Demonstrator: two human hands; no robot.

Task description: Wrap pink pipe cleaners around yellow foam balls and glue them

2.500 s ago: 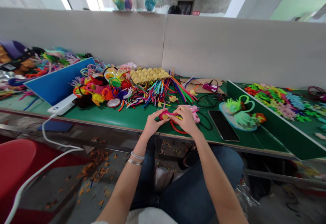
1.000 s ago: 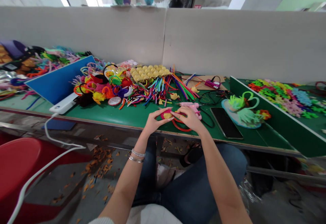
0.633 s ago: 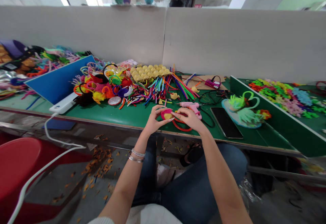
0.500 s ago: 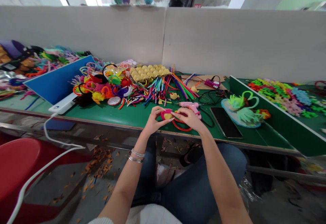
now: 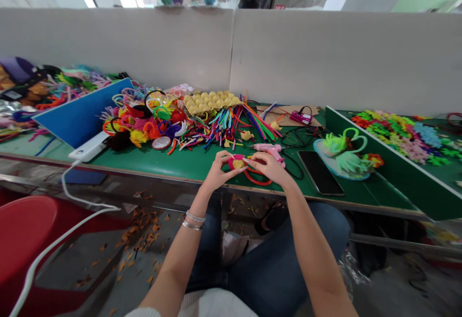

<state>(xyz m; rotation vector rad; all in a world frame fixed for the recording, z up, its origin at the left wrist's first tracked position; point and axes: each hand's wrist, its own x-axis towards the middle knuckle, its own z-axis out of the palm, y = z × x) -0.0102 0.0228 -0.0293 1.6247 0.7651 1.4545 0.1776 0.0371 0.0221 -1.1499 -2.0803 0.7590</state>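
Between my two hands, above the table's front edge, is a small craft piece point(image 5: 237, 164) with a yellow middle and a magenta fuzzy rim. My left hand point(image 5: 218, 170) pinches its left side, thumb below and fingers above. From the right, my right hand point(image 5: 267, 167) grips the same piece with thumb and fingertips. A red ring point(image 5: 258, 182) lies just under my right hand. Behind that hand rests a pink glue gun point(image 5: 269, 149), partly covered by it. The finer detail of the craft piece is hidden by my fingers.
Pipe cleaners point(image 5: 224, 124) and a yellow egg carton point(image 5: 211, 101) lie behind my hands. A phone point(image 5: 320, 172) and green fuzzy crafts point(image 5: 352, 164) are to the right. Upright boards, one blue point(image 5: 90, 110) and one green point(image 5: 393, 168), stand at either side. A red stool point(image 5: 25, 230) is lower left.
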